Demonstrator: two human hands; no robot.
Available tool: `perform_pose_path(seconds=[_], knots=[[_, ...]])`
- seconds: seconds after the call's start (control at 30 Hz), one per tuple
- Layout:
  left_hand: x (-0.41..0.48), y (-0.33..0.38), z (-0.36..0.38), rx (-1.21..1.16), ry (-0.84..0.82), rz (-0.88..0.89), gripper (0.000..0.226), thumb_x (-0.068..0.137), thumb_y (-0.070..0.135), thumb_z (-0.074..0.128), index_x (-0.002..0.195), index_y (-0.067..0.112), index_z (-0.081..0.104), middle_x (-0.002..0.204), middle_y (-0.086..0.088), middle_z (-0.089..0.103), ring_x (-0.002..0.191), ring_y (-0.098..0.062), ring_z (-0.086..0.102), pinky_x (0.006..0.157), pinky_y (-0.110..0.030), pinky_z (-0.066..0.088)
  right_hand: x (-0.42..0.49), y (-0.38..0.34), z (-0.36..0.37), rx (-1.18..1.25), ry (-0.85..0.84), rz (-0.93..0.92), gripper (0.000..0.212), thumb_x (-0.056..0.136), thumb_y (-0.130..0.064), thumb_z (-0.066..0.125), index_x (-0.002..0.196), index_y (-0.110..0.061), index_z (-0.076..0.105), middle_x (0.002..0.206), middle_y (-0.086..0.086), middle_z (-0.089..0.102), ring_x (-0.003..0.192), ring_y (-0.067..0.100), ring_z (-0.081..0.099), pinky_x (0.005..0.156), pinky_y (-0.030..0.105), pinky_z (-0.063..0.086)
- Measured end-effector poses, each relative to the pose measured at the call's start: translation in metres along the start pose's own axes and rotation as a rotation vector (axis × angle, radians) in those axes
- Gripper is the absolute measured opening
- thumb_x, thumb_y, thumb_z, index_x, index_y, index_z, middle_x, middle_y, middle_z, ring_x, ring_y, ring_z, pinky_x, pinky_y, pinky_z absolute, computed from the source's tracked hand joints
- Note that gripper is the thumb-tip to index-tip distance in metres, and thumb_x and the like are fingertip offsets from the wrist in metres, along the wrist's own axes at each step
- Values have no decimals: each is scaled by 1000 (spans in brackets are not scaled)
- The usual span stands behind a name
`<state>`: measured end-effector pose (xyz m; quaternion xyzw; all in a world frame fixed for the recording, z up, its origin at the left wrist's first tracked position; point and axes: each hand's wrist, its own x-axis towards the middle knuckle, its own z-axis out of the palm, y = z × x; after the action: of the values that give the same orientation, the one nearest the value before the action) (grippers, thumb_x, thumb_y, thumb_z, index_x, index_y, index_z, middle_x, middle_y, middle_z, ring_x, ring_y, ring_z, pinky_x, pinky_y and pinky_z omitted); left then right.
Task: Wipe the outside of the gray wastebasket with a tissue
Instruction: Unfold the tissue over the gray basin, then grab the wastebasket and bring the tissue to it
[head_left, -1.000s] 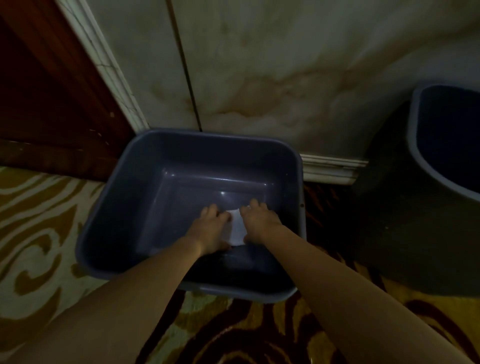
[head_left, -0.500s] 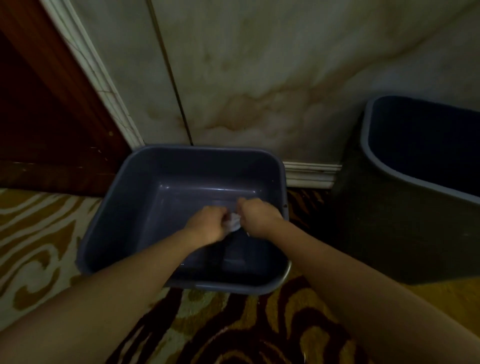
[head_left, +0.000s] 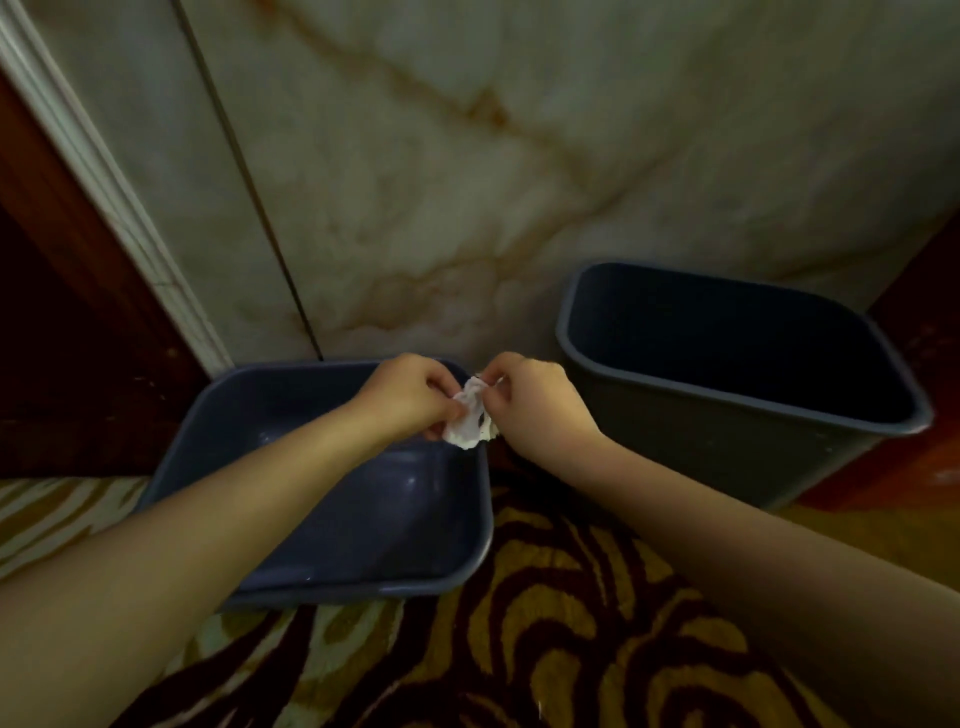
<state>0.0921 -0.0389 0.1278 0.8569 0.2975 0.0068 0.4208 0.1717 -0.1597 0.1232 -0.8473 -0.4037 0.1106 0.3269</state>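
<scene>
— Where does the view look from?
— From the person's head, above the floor (head_left: 571, 649), tilted forward and down toward the foot of the marble wall (head_left: 467, 182).
— How near?
— Close. The forearms (head_left: 234, 519) run in from the bottom corners and meet mid-frame, and the wide lens bows the wall's lines.
— What does it take in?
— The blue basin (head_left: 441, 582) by the wall, the gray wastebasket (head_left: 727, 441) to its right. One view only.
</scene>
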Motion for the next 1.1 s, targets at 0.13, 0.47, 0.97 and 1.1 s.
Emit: perform_pose_path(seconds=[0.13,0.47,0.97,1.1], knots=[[-19,45,19,-166,-68,-3,9,85,10,62,82,2,65,70,-12,66,61,-19,66,56,-24,57,-32,13,-27,153,98,110,24,93,-32,51,106,-15,62,97,4,67,88,18,62,74,31,50],[-28,98,69,283,69,443,26,89,16,54,113,17,65,103,-2,69,84,-11,62,76,-23,49,-90,80,-69,347,258,385,8,89,-27,60,95,-25,65,85,-7,67,82,8,65,77,32,57],[24,128,104,614,-33,762,24,94,35,43,95,22,63,82,8,61,73,-11,55,59,-25,34,-152,114,-123,17,486,316,13,87,-23,64,99,-26,66,83,-17,62,76,-6,56,58,7,38],[19,143,91,554,58,716,27,93,34,45,99,16,65,94,-3,67,83,-19,58,62,-27,36,-147,111,-152,-42,654,209,13,86,-29,65,98,-23,68,79,-16,64,73,-6,58,55,5,43]])
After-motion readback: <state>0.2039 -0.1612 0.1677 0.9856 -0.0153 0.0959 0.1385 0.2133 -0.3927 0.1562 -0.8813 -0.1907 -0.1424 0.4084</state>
